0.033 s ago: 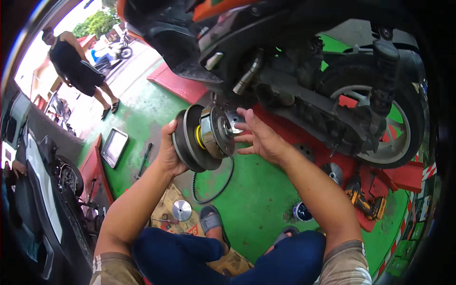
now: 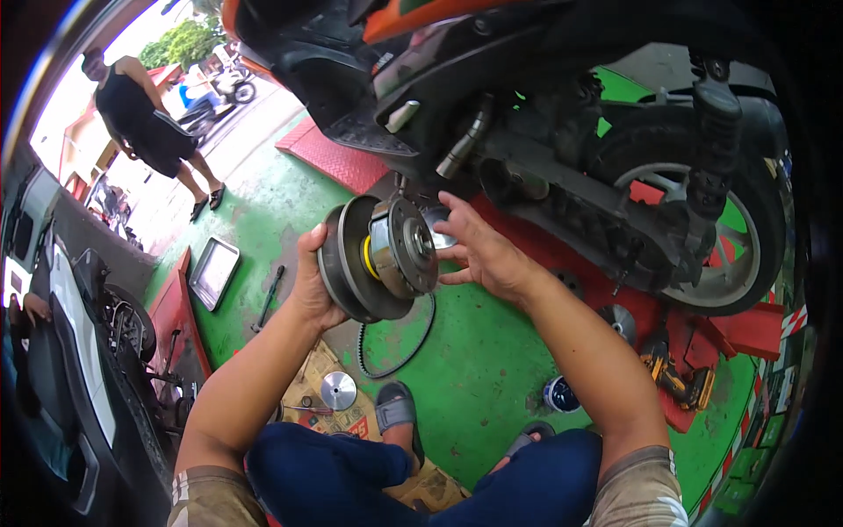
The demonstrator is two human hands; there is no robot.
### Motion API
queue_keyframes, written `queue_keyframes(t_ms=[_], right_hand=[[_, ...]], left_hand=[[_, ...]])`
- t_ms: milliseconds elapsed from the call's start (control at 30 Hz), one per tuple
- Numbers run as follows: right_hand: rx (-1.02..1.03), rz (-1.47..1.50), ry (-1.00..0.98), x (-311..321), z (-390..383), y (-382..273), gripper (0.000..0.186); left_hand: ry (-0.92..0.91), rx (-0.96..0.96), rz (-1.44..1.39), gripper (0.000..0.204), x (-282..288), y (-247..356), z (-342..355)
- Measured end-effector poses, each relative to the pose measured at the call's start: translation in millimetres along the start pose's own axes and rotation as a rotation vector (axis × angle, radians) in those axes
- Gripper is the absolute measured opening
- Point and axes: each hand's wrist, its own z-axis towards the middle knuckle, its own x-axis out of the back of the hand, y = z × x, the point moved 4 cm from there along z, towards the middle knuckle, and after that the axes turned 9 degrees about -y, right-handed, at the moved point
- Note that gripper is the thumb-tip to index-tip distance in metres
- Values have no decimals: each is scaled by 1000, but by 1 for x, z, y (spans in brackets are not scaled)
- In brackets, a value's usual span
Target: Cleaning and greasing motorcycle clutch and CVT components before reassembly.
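Observation:
A scooter clutch and pulley assembly (image 2: 402,255), with dark round plates, a yellow ring and a metal clutch drum side, is held up before me. My left hand (image 2: 314,281) wraps round its plates from the left, thumb on top. To the right of the drum is my right hand (image 2: 492,255), its fingers spread and curved close to the centre nut; I see nothing held in it. Whether its fingertips touch the assembly I cannot tell. Below, on the green floor, lies a black toothed drive belt (image 2: 362,351).
A scooter (image 2: 562,189) stands ahead and right on a red ramp (image 2: 329,158). A silver disc (image 2: 339,390) lies on cardboard near my feet. At the right are a cordless drill (image 2: 671,376) and a jar (image 2: 560,393); leftward, a metal tray (image 2: 215,272). A person (image 2: 145,110) stands far left.
The whole view has shifted very slightly. My left hand keeps its hold on the clutch assembly, and my right hand stays spread beside it.

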Motion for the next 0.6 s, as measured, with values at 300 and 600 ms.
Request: queue_keyframes(t_ms=[300,600], right_hand=[[78,-909,-118,-73,-10,-18,131],[-159,-472,220,-27,-55,84,116]], left_hand=[[-2,157,20,96,17,-23,-39],[-185,589,-135,127,97,-121,-31]])
